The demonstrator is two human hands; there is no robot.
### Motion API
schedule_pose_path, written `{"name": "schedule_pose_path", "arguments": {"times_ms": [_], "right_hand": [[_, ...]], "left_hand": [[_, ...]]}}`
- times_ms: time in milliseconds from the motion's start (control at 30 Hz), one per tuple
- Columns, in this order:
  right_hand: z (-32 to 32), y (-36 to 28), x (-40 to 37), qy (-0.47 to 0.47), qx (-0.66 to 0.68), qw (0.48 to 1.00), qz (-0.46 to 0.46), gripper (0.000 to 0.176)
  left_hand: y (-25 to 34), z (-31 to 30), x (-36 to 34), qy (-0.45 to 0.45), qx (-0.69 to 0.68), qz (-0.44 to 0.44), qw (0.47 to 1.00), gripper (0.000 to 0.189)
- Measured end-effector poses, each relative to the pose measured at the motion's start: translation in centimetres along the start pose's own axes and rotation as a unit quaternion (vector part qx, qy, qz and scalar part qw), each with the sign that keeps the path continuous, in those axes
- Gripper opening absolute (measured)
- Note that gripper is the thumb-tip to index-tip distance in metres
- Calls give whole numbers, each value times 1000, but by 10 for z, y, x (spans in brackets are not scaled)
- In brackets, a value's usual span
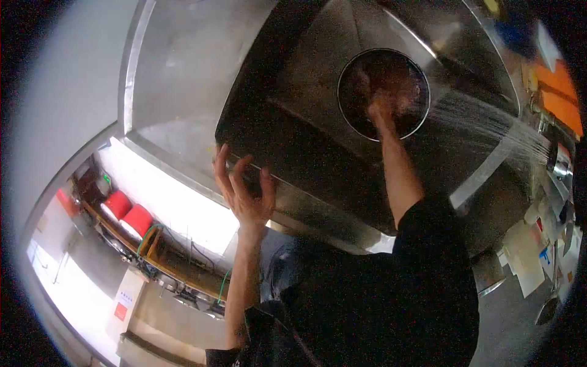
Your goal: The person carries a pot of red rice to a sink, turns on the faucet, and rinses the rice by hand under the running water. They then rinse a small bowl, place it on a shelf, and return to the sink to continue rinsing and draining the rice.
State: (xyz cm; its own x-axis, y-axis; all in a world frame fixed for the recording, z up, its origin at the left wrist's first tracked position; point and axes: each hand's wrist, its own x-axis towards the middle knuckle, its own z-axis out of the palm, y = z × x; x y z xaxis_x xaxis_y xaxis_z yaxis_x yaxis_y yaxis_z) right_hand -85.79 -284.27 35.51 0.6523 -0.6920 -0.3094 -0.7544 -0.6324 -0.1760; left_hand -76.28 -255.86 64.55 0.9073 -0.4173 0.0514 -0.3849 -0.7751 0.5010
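Note:
A round metal vessel with a thin bright rim (428, 85) sits inside a deep steel sink (306, 137). My right hand (384, 104) reaches down into the vessel; motion and shadow smear its fingers, and I cannot tell what they hold. From the right, a spray of water (489, 122) streams out of a metal spray head (560, 160) towards the vessel. My left hand (246, 189) is at the sink's near left edge, its fingers spread and slightly bent with nothing gripped in them.
A steel counter (183, 73) adjoins the sink on the left. Beyond its edge, a low shelf (171, 257) bears red containers (137, 219). An orange item (559, 101) and pale papers or packets (523, 254) crowd the right side.

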Motion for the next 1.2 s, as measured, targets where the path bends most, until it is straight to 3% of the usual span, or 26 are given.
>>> {"name": "schedule_pose_path", "arguments": {"times_ms": [100,167,200,300,333,400,500,567,600,700,767,800,967,1000,1067,1100,1133,1167,1200], "right_hand": [[12,-1,16,61,-33,996,48,57],[16,-4,42,47,-65,993,86,56],[20,-7,54,11,-78,993,88,56],[5,-29,63,-219,-77,973,9,53],[-30,-61,46,-173,149,961,157,52],[-45,-67,39,-109,362,877,298,53],[17,-17,72,-159,222,952,137,50],[34,7,80,-190,114,975,27,49],[24,0,74,-185,112,976,26,49],[23,-20,42,-27,-92,995,-4,43],[75,4,19,84,96,989,-80,47],[72,3,14,82,95,989,-78,47],[-28,-41,29,-162,-77,984,6,59],[-44,-41,23,-155,-79,985,7,59],[-77,-43,-2,1,-76,993,-88,56],[-98,-41,-1,7,-78,992,-94,56],[-123,-31,-2,-70,117,989,-51,60],[-139,-20,-6,-146,306,941,-6,65],[-140,-11,-11,-146,302,942,-12,65]], "left_hand": [[-2,-1,-3,0,3,-8,1000,30],[-2,-1,-3,-5,20,-10,1000,30],[-2,-1,-3,-3,20,-9,1000,30],[-4,-1,-2,0,10,-1,1000,30],[-4,-1,-2,-2,10,7,1000,30],[-2,1,-4,-6,7,18,1000,30],[-2,-1,-2,-1,13,7,1000,29],[1,-3,-1,-17,34,21,999,31],[2,-2,-1,-13,30,23,999,31],[-2,-1,-2,-11,26,1,1000,31],[-4,1,-4,3,2,-2,1000,29],[-4,0,-4,1,2,-2,1000,29],[-5,1,-3,13,-12,15,1000,32],[-5,0,-3,18,-17,18,1000,32],[-5,-1,-3,7,-15,12,1000,33],[-5,-1,-2,16,-17,11,1000,33],[-5,-3,-1,0,-14,13,1000,34],[-5,-5,-2,-17,-10,14,1000,34],[-7,-5,-3,-12,-12,9,1000,34]]}}
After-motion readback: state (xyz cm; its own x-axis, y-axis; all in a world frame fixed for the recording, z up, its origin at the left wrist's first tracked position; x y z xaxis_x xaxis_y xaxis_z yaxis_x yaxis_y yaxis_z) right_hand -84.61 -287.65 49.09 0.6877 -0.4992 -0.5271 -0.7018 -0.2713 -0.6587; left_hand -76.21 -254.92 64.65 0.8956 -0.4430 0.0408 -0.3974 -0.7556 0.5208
